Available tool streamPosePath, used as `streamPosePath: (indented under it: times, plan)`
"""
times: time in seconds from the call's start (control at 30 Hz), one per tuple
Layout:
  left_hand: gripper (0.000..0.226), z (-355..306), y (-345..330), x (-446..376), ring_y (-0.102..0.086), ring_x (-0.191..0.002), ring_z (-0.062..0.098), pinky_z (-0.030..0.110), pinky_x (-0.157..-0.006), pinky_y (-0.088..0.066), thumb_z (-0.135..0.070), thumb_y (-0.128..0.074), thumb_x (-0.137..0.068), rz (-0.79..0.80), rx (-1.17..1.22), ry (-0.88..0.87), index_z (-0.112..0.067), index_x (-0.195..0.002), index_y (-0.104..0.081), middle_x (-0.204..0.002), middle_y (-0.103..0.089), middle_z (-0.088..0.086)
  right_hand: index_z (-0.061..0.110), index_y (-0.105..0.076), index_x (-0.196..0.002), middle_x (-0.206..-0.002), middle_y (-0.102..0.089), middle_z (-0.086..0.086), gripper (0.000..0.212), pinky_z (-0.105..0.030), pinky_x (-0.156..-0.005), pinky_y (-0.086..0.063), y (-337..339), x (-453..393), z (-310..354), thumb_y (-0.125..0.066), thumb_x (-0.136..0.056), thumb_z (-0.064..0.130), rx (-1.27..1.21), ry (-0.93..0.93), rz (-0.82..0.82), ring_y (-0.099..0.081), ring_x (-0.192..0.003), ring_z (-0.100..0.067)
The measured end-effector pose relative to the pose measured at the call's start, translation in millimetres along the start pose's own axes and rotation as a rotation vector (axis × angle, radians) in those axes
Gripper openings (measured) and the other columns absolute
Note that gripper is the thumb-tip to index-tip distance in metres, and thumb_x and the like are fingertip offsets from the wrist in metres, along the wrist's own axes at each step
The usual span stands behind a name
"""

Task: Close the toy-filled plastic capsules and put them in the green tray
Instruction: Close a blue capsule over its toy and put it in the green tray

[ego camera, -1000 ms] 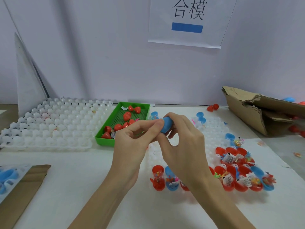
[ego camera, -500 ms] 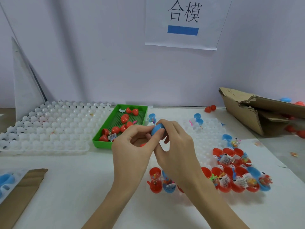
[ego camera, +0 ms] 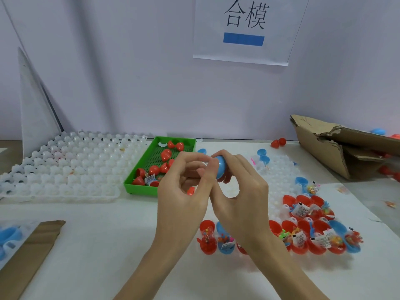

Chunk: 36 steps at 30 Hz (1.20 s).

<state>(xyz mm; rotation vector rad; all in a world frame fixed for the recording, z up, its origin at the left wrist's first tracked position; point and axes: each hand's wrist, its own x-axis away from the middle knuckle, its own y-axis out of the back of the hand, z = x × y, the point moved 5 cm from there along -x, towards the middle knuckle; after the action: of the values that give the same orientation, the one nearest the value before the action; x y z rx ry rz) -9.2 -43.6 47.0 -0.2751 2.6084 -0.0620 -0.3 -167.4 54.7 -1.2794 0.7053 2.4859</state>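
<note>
A blue capsule [ego camera: 221, 167] is pinched between the left hand [ego camera: 183, 191] and the right hand [ego camera: 240, 191], fingers of both curled on it. The green tray [ego camera: 138, 182], holding red capsules [ego camera: 166, 154], is seen just beyond the left hand, and open filled capsules [ego camera: 307, 237] lie on the bench [ego camera: 97, 245] beside the right hand.

Blue capsule [ego camera: 221, 167] in L hand [ego camera: 184, 191] & R hand [ego camera: 240, 195] grip, near green tray [ego camera: 138, 187].

Glossy blue plastic capsule [ego camera: 221, 167] beside a perforated green plastic tray [ego camera: 138, 187]; right of it, torn matt corrugated cardboard box [ego camera: 324, 152].
</note>
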Motion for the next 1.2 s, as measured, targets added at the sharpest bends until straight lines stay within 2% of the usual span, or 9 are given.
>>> streamPosePath:
  times: [0.17, 0.33, 0.53, 0.67, 0.93, 1.0, 1.1, 1.17, 1.2]
  plan:
    - [0.016, -4.2, -0.6, -5.3, -0.073, -0.093, 0.020, 0.023, -0.079, -0.057, -0.022, -0.070, -0.093, 0.137, 0.043, -0.020, -0.017, -0.108, -0.073, -0.099, -0.075, -0.003, 0.002, -0.062, -0.108, -0.101, -0.060, -0.001, 0.032, -0.010, -0.081, -0.044, 4.7, -2.7, -1.3, -0.078, -0.081, 0.008, 0.037, 0.041, -0.070, -0.053, -0.088, -0.005]
    - [0.024, -3.6, -0.4, -5.7, -0.074, -0.098, 0.027, 0.025, -0.087, -0.059, -0.004, -0.077, -0.090, 0.146, 0.062, -0.056, -0.010, -0.113, -0.072, -0.111, -0.073, 0.006, 0.000, -0.061, -0.116, -0.106, -0.063, -0.006, 0.036, -0.008, -0.088, -0.041, 4.9, -4.3, 2.0, -0.071, -0.081, -0.002, 0.066, 0.094, -0.059, -0.053, -0.098, -0.002]
    - [0.023, -0.2, -0.9, -2.3, -0.076, -0.090, 0.017, 0.018, -0.081, -0.058, -0.013, -0.081, -0.086, 0.070, 0.063, 0.004, -0.012, -0.108, -0.077, -0.091, -0.077, -0.004, 0.002, -0.062, -0.113, -0.096, -0.057, 0.010, 0.029, -0.010, -0.069, -0.046, 4.9, -7.1, -0.3, -0.070, -0.085, 0.005, 0.044, 0.065, 0.006, -0.052, -0.076, -0.009]
    - [0.022, -1.1, -2.0, -0.1, -0.077, -0.089, 0.017, 0.018, -0.081, -0.058, -0.012, -0.081, -0.085, 0.052, 0.086, 0.008, -0.010, -0.107, -0.077, -0.090, -0.078, -0.003, 0.002, -0.062, -0.112, -0.095, -0.058, 0.011, 0.028, -0.010, -0.068, -0.047, 5.6, -6.4, -0.2, -0.069, -0.085, 0.007, 0.017, 0.074, -0.006, -0.054, -0.077, -0.009]
    - [0.029, 4.1, 3.9, -4.1, -0.077, -0.092, 0.012, 0.017, -0.080, -0.058, -0.036, -0.076, -0.082, 0.027, -0.004, 0.059, -0.021, -0.107, -0.080, -0.095, -0.080, -0.007, 0.011, -0.062, -0.117, -0.094, -0.065, 0.008, 0.028, -0.014, -0.069, -0.050, -1.3, -4.6, -7.7, -0.073, -0.092, 0.017, -0.017, -0.006, 0.069, -0.058, -0.078, -0.010]
    - [0.031, 8.2, 6.2, -6.1, -0.076, -0.090, 0.014, 0.016, -0.078, -0.057, -0.044, -0.068, -0.087, 0.017, 0.003, 0.108, -0.023, -0.107, -0.079, -0.096, -0.080, -0.007, 0.017, -0.066, -0.112, -0.087, -0.065, 0.014, 0.024, -0.015, -0.066, -0.050, 0.5, -6.8, -11.8, -0.070, -0.095, 0.034, -0.102, -0.130, 0.053, -0.060, -0.075, -0.009]
    - [0.038, 12.8, 11.5, -8.8, -0.075, -0.085, 0.020, 0.028, -0.072, -0.061, -0.055, -0.055, -0.094, -0.035, 0.017, 0.187, -0.029, -0.100, -0.082, -0.098, -0.079, -0.004, 0.019, -0.072, -0.102, -0.067, -0.048, -0.004, 0.041, -0.016, -0.056, -0.043, 3.7, -7.7, -38.8, -0.063, -0.088, 0.056, -0.497, -0.685, -0.018, -0.044, -0.058, -0.009]
    - [0.040, 13.2, 17.0, -11.5, -0.074, -0.079, 0.020, 0.032, -0.069, -0.061, -0.058, -0.053, -0.093, -0.078, 0.031, 0.224, -0.031, -0.092, -0.082, -0.095, -0.079, -0.001, 0.007, -0.069, -0.116, -0.065, -0.039, -0.003, 0.047, -0.017, -0.053, -0.038, 4.9, -14.3, -57.7, -0.066, -0.091, 0.047, -0.971, -1.044, -0.056, -0.037, -0.056, -0.008]
    - [0.041, 12.8, 18.9, -13.1, -0.073, -0.075, 0.017, 0.029, -0.066, -0.061, -0.059, -0.054, -0.093, -0.092, 0.042, 0.237, -0.030, -0.088, -0.082, -0.091, -0.079, 0.001, -0.001, -0.063, -0.123, -0.067, -0.043, -0.001, 0.048, -0.018, -0.055, -0.038, 13.0, -26.3, -65.9, -0.065, -0.096, 0.039, -1.189, -1.120, -0.103, -0.039, -0.057, -0.006]
